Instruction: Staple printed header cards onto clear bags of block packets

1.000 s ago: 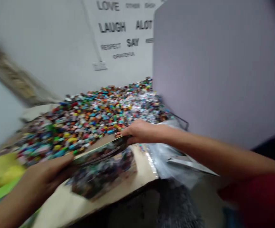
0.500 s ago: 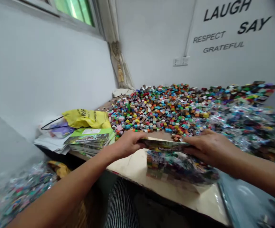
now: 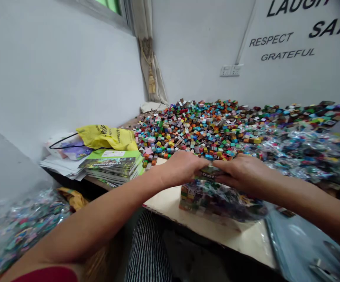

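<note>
A clear plastic bag [image 3: 219,201] filled with small colourful pieces stands near the front edge of the pale board [image 3: 165,203]. Along its top runs a dark printed header card [image 3: 208,172], mostly covered by fingers. My left hand [image 3: 184,166] is closed on the card from the left. From the right, my right hand [image 3: 240,172] pinches the same card, and the fingertips of both hands nearly meet at its middle.
Behind lies a wide heap of small coloured blocks [image 3: 196,125], with plastic-wrapped packets [image 3: 302,152] at right. Left are stacked green booklets [image 3: 111,166] under a yellow bag [image 3: 108,137]. More packets [image 3: 26,227] lie lower left.
My left hand has slid right along the header card, closing the gap to my right hand. The card's left part is now covered. The camera view has shifted slightly.
</note>
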`<state>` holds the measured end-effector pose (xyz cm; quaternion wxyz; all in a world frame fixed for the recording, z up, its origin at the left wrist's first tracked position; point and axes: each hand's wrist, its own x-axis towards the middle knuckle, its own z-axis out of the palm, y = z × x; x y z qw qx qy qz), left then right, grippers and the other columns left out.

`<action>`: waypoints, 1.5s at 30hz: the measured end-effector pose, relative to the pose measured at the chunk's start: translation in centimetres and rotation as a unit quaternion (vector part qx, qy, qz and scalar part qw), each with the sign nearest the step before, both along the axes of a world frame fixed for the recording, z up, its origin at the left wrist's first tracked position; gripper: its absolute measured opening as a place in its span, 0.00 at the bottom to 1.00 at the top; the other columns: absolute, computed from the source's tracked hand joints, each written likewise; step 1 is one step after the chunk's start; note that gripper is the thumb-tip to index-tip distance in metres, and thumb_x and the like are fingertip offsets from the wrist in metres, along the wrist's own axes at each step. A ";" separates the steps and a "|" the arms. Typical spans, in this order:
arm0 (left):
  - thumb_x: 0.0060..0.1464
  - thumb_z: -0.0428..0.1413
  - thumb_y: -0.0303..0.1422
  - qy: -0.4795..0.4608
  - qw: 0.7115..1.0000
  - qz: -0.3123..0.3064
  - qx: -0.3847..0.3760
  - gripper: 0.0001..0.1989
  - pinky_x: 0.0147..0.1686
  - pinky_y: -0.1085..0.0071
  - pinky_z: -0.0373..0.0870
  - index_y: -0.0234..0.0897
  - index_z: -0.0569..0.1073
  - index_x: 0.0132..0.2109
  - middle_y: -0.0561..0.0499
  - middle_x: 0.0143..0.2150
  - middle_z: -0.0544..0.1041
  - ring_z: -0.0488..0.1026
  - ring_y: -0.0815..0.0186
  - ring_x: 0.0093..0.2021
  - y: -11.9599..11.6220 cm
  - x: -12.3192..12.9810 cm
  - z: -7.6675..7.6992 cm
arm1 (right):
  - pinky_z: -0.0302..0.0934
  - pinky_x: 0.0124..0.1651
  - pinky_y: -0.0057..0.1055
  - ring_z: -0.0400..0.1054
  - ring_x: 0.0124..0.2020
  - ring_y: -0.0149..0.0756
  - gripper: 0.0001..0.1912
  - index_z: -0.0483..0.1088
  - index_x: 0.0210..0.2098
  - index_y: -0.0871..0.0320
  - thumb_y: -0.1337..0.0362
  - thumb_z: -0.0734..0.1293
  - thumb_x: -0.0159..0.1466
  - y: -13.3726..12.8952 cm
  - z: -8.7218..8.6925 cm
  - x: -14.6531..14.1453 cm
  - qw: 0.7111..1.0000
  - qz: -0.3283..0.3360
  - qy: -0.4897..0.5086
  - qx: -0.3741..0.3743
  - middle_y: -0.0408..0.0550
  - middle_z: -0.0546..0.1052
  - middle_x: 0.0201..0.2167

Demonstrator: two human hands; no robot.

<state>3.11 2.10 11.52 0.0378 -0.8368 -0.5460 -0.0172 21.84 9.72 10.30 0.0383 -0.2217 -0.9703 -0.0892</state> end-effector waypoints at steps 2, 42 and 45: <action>0.56 0.55 0.29 -0.021 1.000 -0.010 -0.019 0.08 0.27 0.73 0.55 0.41 0.76 0.43 0.53 0.33 0.79 0.73 0.66 0.32 0.3 -1.1 0.2 | 0.41 0.29 0.32 0.66 0.23 0.35 0.07 0.73 0.38 0.53 0.63 0.63 0.63 0.2 -0.1 0.2 1.000 0.024 0.018 -0.001 0.44 0.76 0.23; 0.52 0.53 0.24 -0.025 0.998 -0.006 -0.061 0.09 0.28 0.75 0.55 0.41 0.76 0.35 0.54 0.28 0.76 0.70 0.67 0.29 1.1 0.1 1.4 | 0.49 0.26 0.24 0.62 0.19 0.26 0.06 0.71 0.33 0.56 0.72 0.64 0.58 -0.2 2.2 7.7 0.964 -0.140 0.035 -0.225 0.36 0.69 0.17; 0.52 0.53 0.24 -0.015 0.998 0.001 -0.058 0.08 0.27 0.75 0.54 0.39 0.76 0.32 0.54 0.25 0.73 0.68 0.69 0.26 0.8 0.2 1.7 | 0.49 0.26 0.24 0.63 0.20 0.26 0.06 0.71 0.33 0.55 0.71 0.65 0.59 -0.5 2.5 7.0 0.973 -0.128 0.014 -0.194 0.37 0.71 0.19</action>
